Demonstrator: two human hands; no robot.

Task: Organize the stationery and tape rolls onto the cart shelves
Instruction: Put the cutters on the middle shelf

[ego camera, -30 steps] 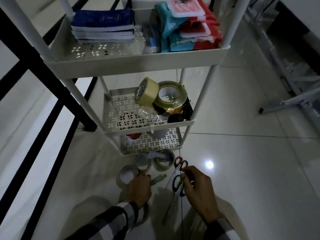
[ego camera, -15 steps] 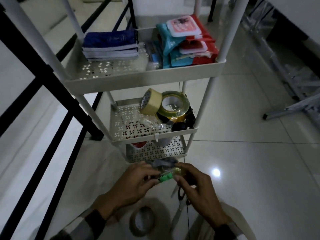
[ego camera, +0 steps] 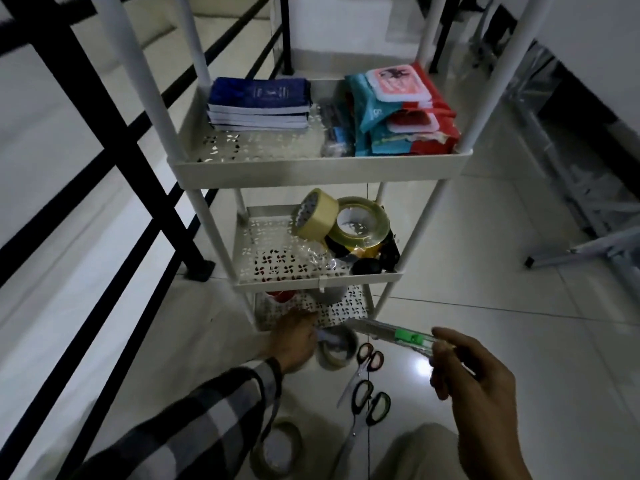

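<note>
A white three-shelf cart [ego camera: 311, 173] stands in front of me. My right hand [ego camera: 474, 386] holds a clear utility knife with a green slider [ego camera: 398, 336] out in front of the bottom shelf. My left hand [ego camera: 294, 341] reaches down to a tape roll [ego camera: 337, 346] on the floor by the cart's foot and touches a small pale thing there; its grip is blurred. Two pairs of scissors [ego camera: 367, 362] [ego camera: 367, 410] and another tape roll [ego camera: 277, 452] lie on the floor. On the middle shelf rest a beige tape roll [ego camera: 317, 214] and a clear one [ego camera: 358, 225].
The top shelf carries blue notebooks [ego camera: 258, 103] and wet-wipe packs [ego camera: 401, 112]. A black railing [ego camera: 114, 157] runs along the left. Folded metal frames [ego camera: 585, 251] lie at the right. Glossy white floor tiles [ego camera: 485, 292] stretch to the right of the cart.
My hands have parted: the right one lifted the utility knife up and to the right, the left one went down to the tape roll by the cart. The view tilted upward.
</note>
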